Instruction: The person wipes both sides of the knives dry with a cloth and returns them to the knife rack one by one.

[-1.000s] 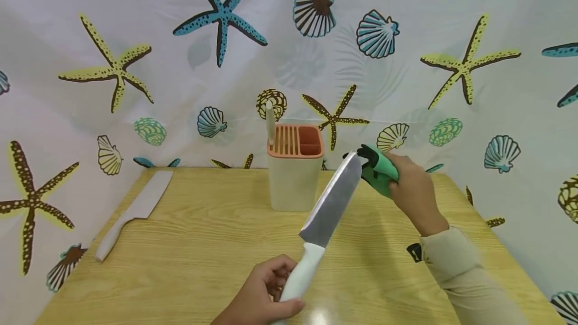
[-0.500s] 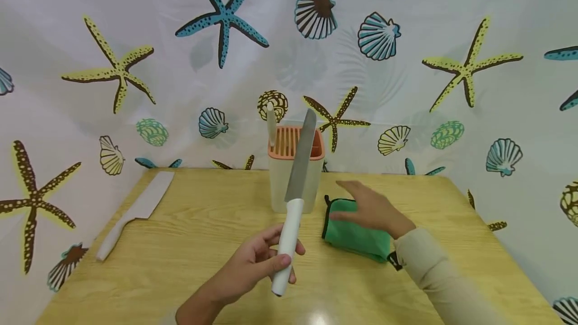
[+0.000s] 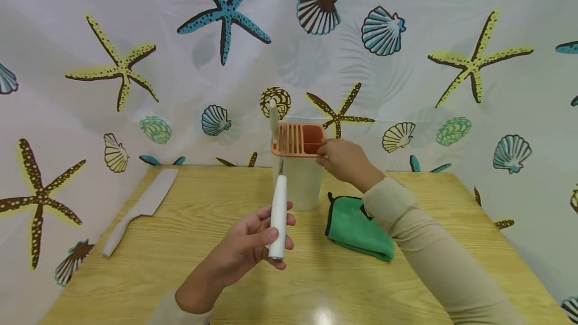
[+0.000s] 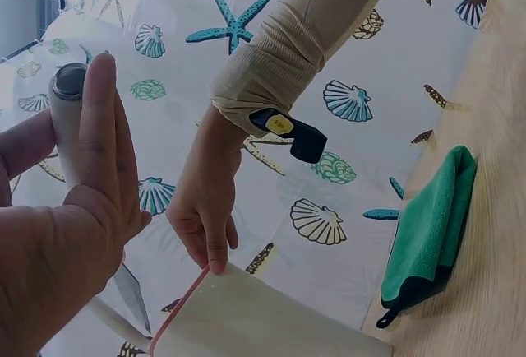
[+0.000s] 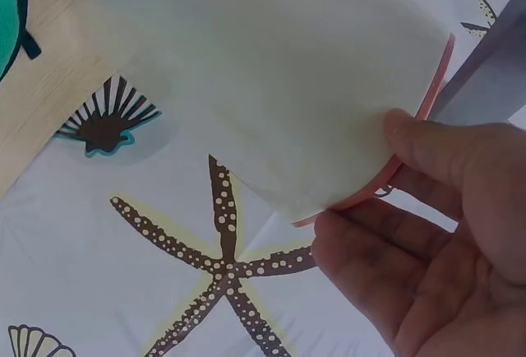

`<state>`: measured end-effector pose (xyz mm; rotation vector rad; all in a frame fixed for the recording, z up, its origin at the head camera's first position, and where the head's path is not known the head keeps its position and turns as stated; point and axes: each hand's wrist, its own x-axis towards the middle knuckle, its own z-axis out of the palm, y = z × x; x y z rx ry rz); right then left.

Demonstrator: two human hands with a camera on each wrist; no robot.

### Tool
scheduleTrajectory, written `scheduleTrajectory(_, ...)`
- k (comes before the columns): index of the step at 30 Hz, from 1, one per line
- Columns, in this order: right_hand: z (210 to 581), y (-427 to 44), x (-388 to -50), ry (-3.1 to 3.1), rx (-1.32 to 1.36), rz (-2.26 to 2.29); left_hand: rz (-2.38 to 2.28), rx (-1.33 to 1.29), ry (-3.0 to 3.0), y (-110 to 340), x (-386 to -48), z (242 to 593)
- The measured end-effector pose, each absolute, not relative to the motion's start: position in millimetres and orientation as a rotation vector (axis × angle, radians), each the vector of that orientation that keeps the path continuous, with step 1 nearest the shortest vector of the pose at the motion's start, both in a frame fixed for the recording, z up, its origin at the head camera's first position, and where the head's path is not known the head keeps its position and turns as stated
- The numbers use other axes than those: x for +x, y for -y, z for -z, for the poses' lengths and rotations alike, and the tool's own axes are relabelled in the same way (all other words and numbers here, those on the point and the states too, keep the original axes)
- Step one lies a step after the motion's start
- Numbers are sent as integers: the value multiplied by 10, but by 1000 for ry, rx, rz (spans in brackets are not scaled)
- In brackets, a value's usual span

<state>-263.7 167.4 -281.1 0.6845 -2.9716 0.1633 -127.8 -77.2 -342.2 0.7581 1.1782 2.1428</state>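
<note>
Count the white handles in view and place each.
3: the knife's handle in the left hand, the cleaver's handle at the left of the table, and the upright handle in the holder. More could be hidden inside.

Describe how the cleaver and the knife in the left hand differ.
The cleaver lies on the table; the knife is held in the left hand. In the head view, the cleaver shows its broad side, while the knife appears nearly edge-on. Both are whitish-handled.

3 knives, 1 holder and 1 cloth show.
</note>
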Motion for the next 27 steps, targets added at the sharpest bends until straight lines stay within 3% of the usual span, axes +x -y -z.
scheduleTrajectory(14, 2823, -1695, -2621, 2991, 609, -140, -2159, 709, -1030, 798, -1309, 3265)
scheduleTrajectory(27, 2846, -1670, -2624, 2958, 634, -104, -2048, 498, -1226, 858, -1287, 2904)
